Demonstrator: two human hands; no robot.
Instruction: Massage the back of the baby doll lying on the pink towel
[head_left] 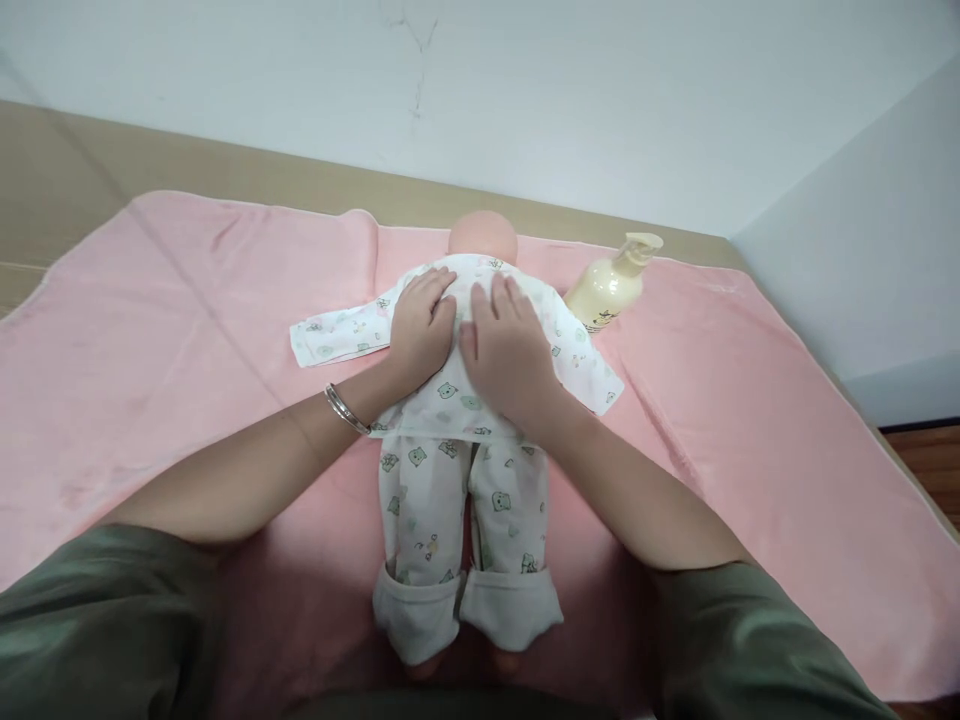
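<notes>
A baby doll lies stretched out, its head toward the wall, dressed in a white printed top and matching trousers with folded cuffs. My left hand rests flat on the left part of the top, fingers extended, a silver bangle at the wrist. Beside it, my right hand lies on the right part of the top with its fingers spread. Neither hand grips anything. The doll's hands are hidden by the sleeves.
A pink blanket is spread under the doll over a wooden surface. A cream pump bottle is near the right sleeve. The white wall rises behind.
</notes>
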